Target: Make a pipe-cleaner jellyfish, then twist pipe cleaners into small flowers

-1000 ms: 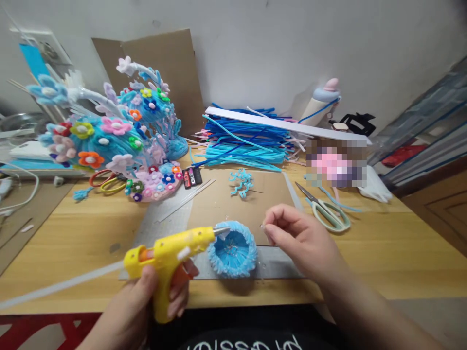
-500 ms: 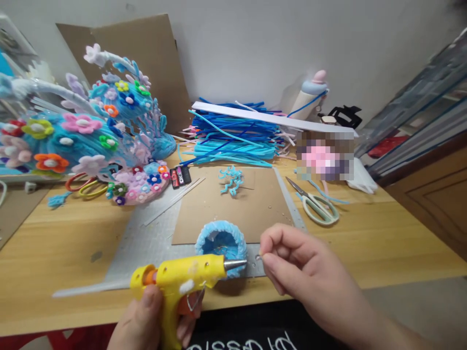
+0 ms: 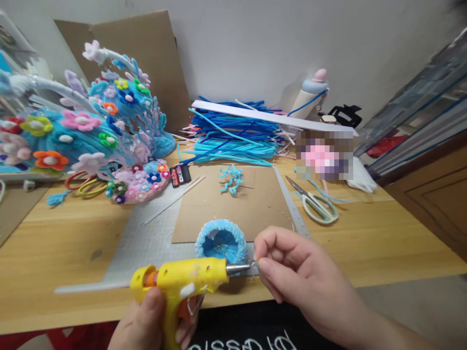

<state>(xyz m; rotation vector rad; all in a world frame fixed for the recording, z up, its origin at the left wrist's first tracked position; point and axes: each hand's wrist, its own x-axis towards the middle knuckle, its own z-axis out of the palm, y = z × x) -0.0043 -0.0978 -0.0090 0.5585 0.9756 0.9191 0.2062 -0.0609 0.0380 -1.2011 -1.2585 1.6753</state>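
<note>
My left hand (image 3: 153,323) grips a yellow hot glue gun (image 3: 180,282) by its handle, with the metal nozzle pointing right. My right hand (image 3: 295,274) pinches a tiny clear bead (image 3: 254,263) between thumb and forefinger, held against the nozzle tip. Just behind the nozzle sits a small light-blue pipe-cleaner cup (image 3: 221,241) on a grey cutting mat (image 3: 146,245), its opening facing up. A glue stick juts out of the gun's back toward the left.
A large pipe-cleaner flower sculpture (image 3: 91,141) stands at the left. A pile of blue pipe cleaners (image 3: 233,136) lies at the back, green-handled scissors (image 3: 317,206) to the right, a brown cardboard sheet (image 3: 233,204) in the middle. A wooden cabinet (image 3: 434,194) flanks the table's right side.
My left hand drew the glue gun back from the cup's rim toward me. My right hand came down and left until the bead met the nozzle tip.
</note>
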